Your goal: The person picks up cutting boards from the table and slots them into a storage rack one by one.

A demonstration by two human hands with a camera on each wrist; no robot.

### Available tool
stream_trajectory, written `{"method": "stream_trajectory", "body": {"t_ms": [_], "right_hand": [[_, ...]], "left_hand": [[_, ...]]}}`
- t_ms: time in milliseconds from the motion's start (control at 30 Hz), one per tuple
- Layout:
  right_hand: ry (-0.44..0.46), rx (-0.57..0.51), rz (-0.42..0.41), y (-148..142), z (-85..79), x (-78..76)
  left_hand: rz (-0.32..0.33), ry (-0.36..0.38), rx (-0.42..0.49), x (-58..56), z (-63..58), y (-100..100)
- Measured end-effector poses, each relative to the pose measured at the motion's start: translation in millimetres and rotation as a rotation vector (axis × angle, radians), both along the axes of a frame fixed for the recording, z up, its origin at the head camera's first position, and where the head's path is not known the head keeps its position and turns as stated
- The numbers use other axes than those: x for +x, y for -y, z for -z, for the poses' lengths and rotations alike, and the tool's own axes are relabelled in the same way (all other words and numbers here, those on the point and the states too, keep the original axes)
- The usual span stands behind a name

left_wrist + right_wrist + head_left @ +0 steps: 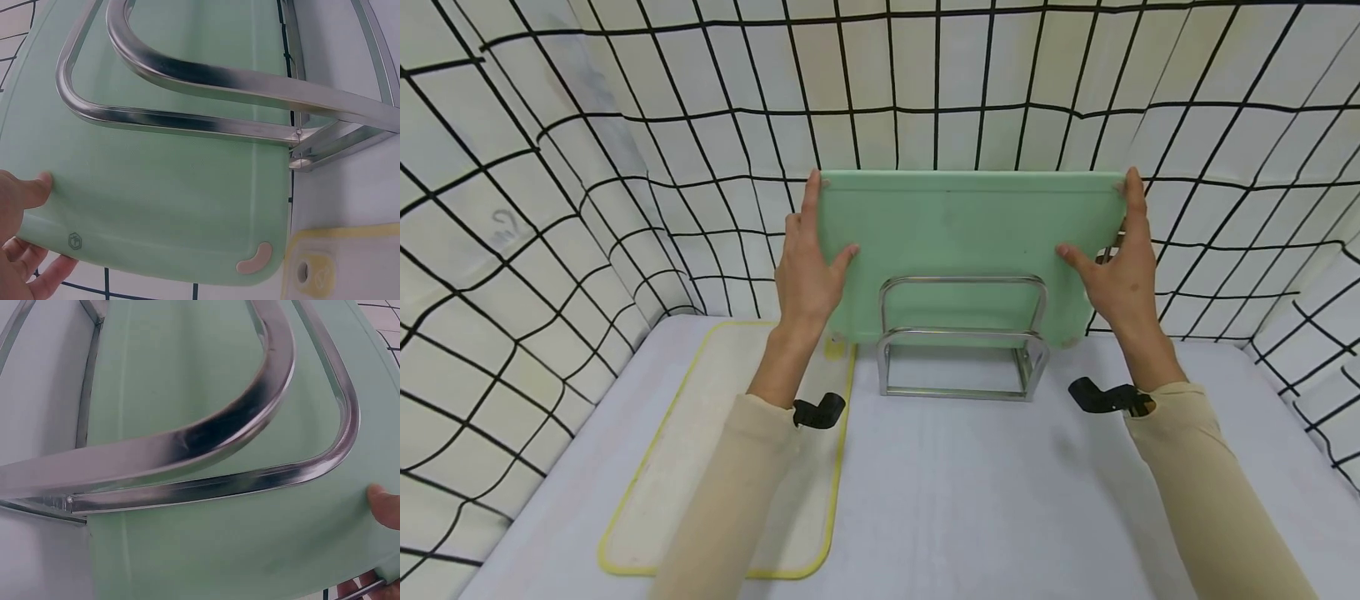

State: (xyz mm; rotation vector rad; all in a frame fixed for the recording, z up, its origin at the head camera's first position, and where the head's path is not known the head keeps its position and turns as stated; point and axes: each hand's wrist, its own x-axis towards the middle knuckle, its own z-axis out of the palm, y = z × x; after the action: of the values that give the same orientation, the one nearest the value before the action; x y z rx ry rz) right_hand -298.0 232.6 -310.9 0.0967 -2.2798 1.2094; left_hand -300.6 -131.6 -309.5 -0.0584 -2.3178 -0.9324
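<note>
A green cutting board (955, 225) stands on its long edge behind the front bars of a silver metal rack (962, 333). My left hand (808, 267) grips its left end, thumb on the near face and fingers round the side. At the opposite end my right hand (1120, 267) holds it the same way. In the left wrist view, a pink corner pad and a small logo mark the green board (175, 181). The rack's curved bars (250, 481) cross in front of the board in the right wrist view.
A white cutting board with a yellow rim (838, 500) lies flat on the white table (970, 500), left of the rack and partly under my left arm. Black wire mesh (700, 142) encloses the back and both sides.
</note>
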Motion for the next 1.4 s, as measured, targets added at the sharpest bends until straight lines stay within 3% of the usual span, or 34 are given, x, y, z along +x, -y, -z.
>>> {"method": "stream_trajectory", "body": {"t_ms": [367,667,1033,1400], "right_hand": [[-0.001,0.024,0.011,0,0.7,1.1],[-0.034,0.043,0.022,1,6.7,1.8],[-0.030,0.063,0.065,-2,21.9,9.9],[-0.048,0.100,0.116,-5,26.8,20.9]], "left_hand": [[0.020,-0.015,0.011,-0.2,0.2,1],[0.026,0.023,0.010,1.8,0.3,4],[0.075,0.052,0.048,6.6,14.6,11],[0.094,0.102,0.001,14.8,33.5,26]]}}
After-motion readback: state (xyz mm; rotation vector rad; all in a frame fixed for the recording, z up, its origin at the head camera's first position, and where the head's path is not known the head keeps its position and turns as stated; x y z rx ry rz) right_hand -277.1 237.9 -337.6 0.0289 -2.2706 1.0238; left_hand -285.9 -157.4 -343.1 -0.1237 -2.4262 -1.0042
